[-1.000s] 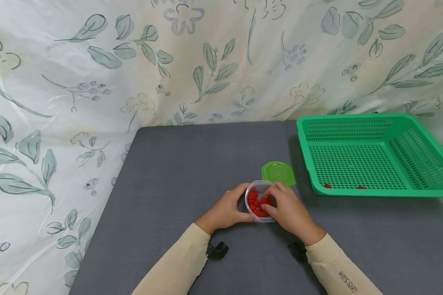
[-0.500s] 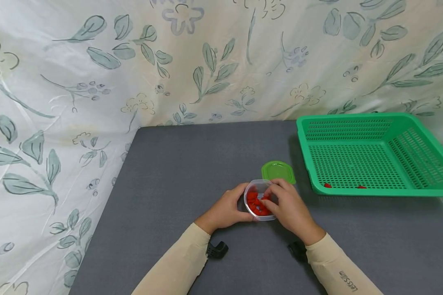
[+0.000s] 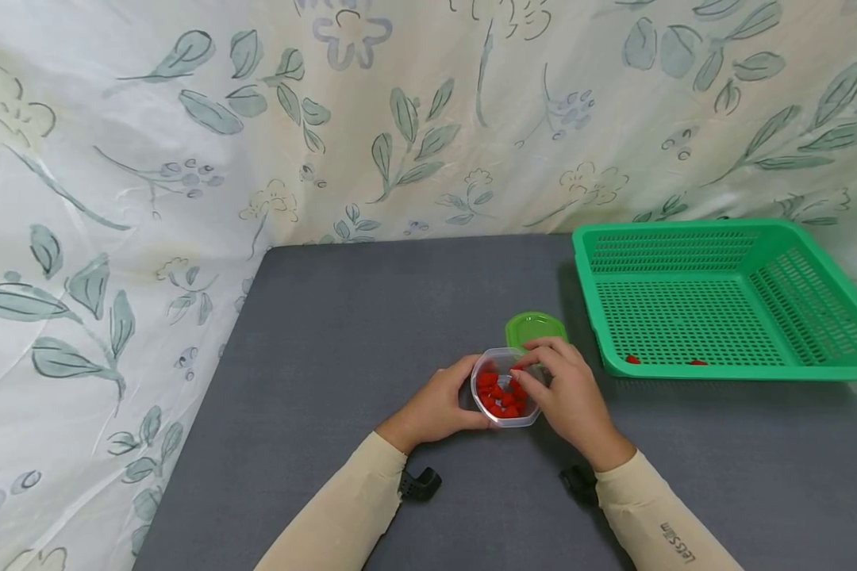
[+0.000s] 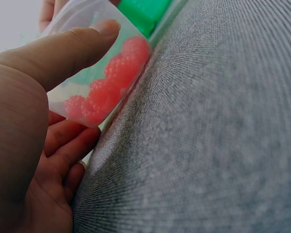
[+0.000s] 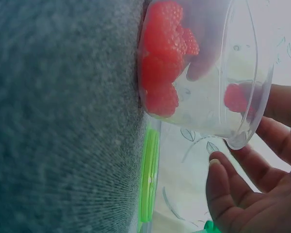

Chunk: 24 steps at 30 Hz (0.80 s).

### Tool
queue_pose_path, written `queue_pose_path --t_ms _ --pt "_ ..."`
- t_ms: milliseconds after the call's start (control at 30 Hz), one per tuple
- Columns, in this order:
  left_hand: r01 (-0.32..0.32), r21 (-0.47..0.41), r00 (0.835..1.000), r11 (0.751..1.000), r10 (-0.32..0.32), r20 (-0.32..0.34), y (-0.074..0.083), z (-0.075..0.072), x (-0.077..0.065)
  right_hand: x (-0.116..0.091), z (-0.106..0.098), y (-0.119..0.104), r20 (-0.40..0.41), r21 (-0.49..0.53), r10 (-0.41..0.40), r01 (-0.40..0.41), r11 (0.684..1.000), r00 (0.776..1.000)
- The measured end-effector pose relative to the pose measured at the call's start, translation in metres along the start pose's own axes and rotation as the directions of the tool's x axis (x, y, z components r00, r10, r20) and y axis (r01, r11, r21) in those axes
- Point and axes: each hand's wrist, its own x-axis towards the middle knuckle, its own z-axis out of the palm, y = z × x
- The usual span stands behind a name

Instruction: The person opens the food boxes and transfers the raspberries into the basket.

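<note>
A small clear plastic tub [image 5: 203, 109] stands on the dark cloth with several red raspberries [image 3: 503, 406] at its bottom. My left hand [image 3: 439, 404] grips the tub from the left, thumb [image 4: 82, 46] on the near side and fingers around the far side. At the tub's right rim, my right hand [image 3: 571, 396] pinches one raspberry [image 5: 236, 98] between thumb and fingertips. That raspberry is up near the rim, above the others, seen through the tub's wall in the right wrist view. The right hand's other fingers lie outside the rim.
A light green lid [image 3: 532, 327] lies just behind the tub, partly covered by the right hand. At the back right is a large green plastic basket [image 3: 743, 373], with red pieces [image 3: 632, 359] showing at its near wall. Patterned fabric [image 3: 400, 174] hangs behind the table.
My right hand has risen from the raspberries inside the tub to its right rim, bringing one raspberry with it. The left hand has kept its grip on the tub.
</note>
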Motion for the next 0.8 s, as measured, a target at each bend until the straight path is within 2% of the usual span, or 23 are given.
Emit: queue_pose_path --t_ms 400,633,800 --pt "-0.002 -0.008 1.000 1.000 0.002 0.002 0.001 0.000 -0.001 0.002 -0.010 -0.002 -0.074 0.044 -0.038 0.042 0.998 0.997" --pt "-0.007 -0.024 1.000 1.000 0.007 0.003 0.001 0.001 -0.001 0.003 -0.017 -0.004 -0.164 0.031 -0.085 0.091 0.995 0.983" --pt "-0.002 -0.022 1.000 1.000 0.002 -0.001 0.001 0.001 -0.001 0.004 -0.022 -0.004 -0.206 0.002 -0.084 0.086 0.996 0.975"
